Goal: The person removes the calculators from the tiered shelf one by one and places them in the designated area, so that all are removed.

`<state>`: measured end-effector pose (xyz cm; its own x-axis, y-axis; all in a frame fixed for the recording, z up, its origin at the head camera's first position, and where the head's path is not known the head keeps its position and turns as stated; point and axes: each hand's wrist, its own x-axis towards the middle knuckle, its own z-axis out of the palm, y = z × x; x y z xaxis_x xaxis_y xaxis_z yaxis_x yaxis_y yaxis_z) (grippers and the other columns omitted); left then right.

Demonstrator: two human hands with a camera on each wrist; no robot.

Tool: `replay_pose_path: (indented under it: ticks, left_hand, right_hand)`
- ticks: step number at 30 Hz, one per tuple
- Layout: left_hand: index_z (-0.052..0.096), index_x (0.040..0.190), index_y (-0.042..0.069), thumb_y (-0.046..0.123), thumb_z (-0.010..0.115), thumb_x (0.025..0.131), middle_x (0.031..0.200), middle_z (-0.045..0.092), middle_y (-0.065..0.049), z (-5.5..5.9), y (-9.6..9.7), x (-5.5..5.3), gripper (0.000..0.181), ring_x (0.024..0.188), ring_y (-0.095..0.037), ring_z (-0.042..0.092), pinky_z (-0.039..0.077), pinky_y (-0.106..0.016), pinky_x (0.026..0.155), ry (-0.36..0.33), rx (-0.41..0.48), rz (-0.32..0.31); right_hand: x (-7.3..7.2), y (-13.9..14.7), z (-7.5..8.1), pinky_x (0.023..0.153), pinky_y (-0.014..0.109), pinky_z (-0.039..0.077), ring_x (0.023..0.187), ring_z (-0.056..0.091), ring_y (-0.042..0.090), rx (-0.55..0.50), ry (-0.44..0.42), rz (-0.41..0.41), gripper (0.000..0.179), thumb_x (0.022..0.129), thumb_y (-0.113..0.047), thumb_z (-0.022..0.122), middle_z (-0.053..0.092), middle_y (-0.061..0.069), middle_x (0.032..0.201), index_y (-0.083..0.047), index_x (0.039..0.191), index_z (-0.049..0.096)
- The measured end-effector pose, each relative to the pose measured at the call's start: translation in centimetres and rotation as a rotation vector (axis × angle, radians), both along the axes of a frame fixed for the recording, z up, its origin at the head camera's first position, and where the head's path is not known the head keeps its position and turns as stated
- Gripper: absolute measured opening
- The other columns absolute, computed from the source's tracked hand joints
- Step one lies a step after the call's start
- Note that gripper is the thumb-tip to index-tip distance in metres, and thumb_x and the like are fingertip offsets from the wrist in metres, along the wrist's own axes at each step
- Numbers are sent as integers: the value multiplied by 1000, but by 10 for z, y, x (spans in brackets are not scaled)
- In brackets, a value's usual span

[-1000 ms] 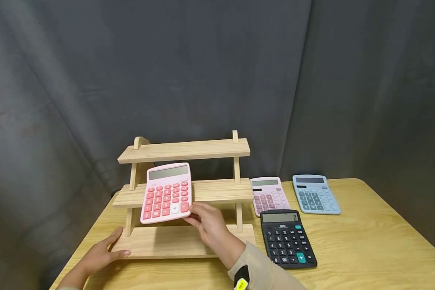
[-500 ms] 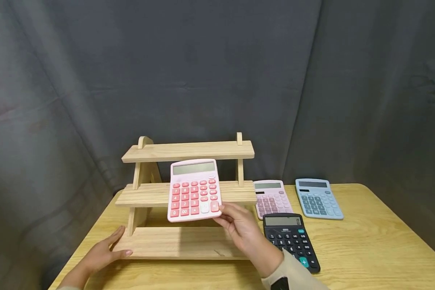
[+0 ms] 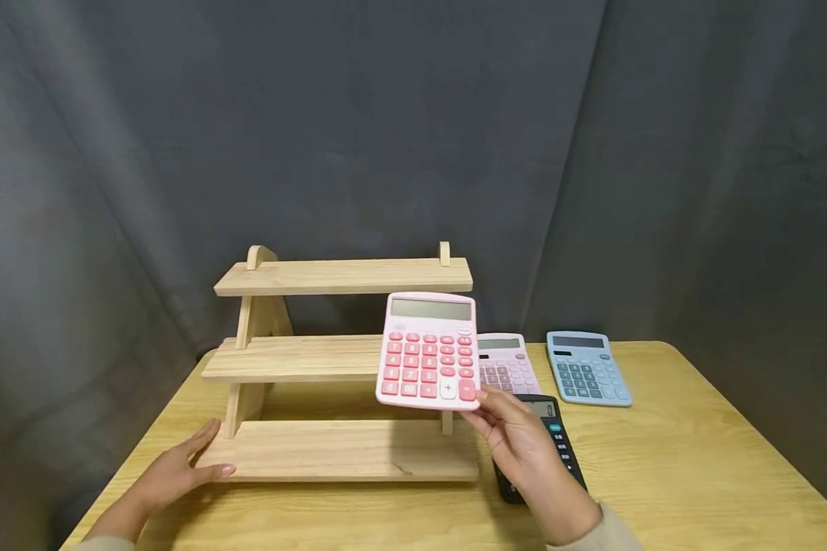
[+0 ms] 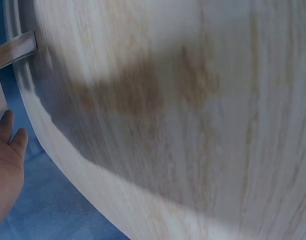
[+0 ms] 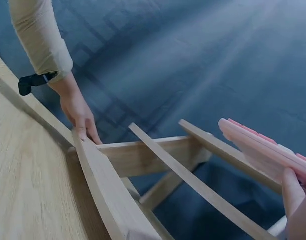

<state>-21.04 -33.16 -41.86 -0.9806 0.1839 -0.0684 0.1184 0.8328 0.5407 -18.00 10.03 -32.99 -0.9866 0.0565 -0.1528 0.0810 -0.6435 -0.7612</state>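
Note:
My right hand pinches the lower right corner of a pink calculator with coral-pink keys. Its display faces me, and it is held up before the right part of a three-tier wooden display shelf. Edge-on, the calculator shows in the right wrist view, with my thumb against its back. At the left end of the bottom tier, my left hand grips the shelf's front corner, thumb at the front and fingers along the side. The left wrist view shows only a few fingertips by a wooden edge.
Right of the shelf lie a paler pink calculator, a blue calculator and a black calculator, the last partly behind my right hand. All rest on the wooden table. A dark grey curtain hangs behind.
My right hand has carried the pink calculator rightward, from the shelf's left part to its right part, and it is now more upright. My left hand stays at the shelf's corner.

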Motion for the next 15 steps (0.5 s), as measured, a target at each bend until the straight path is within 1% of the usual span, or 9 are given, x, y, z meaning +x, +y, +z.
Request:
replay_pose_path:
  ticks: [2,3,6,9,11,15]
  left_hand:
    - [20,132,-9,37,62,76,131,20,-33,2,0,-1,84,114,-51,24,28,-58,84,-7,10,1]
    - [19,132,-10,37,62,76,131,18,-34,3,0,-1,85,115,-52,21,26,-60,85,-22,39,-8]
    - [17,133,-8,39,61,77,133,15,-32,4,1,-2,85,117,-51,18,24,-60,86,-55,43,2]
    - [14,134,-8,38,60,78,134,13,-32,4,1,-1,86,117,-51,16,22,-62,86,-76,49,8]
    - [14,134,-8,38,60,78,134,12,-32,3,2,-1,86,117,-51,16,21,-62,87,-75,57,10]
    - [13,135,-5,37,62,77,136,10,-30,0,7,-3,87,119,-50,14,20,-61,89,-82,97,-5]
  right_hand:
    - [3,10,0,84,29,41,86,57,18,-24,16,4,18,84,8,43,57,12,95,2,93,58]
    - [5,16,-1,84,29,41,87,57,17,-35,26,11,18,85,7,43,58,12,95,0,90,59]
    - [12,34,-4,84,28,42,88,58,16,-49,61,28,22,86,5,44,59,9,94,-4,86,64]
    - [18,54,-9,83,27,42,88,58,16,-55,106,48,24,87,4,44,61,9,93,-5,86,66]
    - [21,68,-13,83,27,42,88,58,17,-72,124,58,26,88,4,43,62,9,93,-5,88,67]
    - [32,103,-21,81,29,43,88,58,21,-173,147,66,29,90,5,37,61,14,92,1,90,66]
